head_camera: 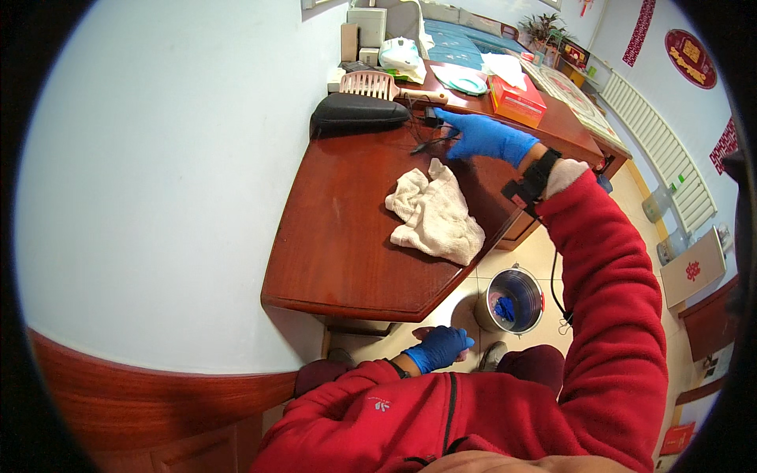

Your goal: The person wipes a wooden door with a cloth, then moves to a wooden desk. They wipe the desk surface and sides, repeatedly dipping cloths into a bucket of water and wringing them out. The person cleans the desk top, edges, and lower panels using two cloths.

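My right hand (488, 139), in a blue glove, reaches over the far part of the wooden desk (331, 236). Its fingers are at a black power adapter (433, 116) and its tangled black cable (434, 142). A crumpled cream cloth (437, 219) lies on the desk, nearer to me than that hand. Low in front of my body, my left hand (437, 350), also gloved in blue, is closed around a pinkish item (462, 356), mostly hidden by the fingers. To the left of the adapter rests a black zip case (361, 111).
A pink hairbrush (378, 87) lies behind the case. Farther back stands a red-orange tissue box (516, 100). On the tiled floor, right of the desk corner, is a metal bucket (484, 313) with a blue cloth (504, 308) inside. A white wall (165, 177) borders the desk's left side.
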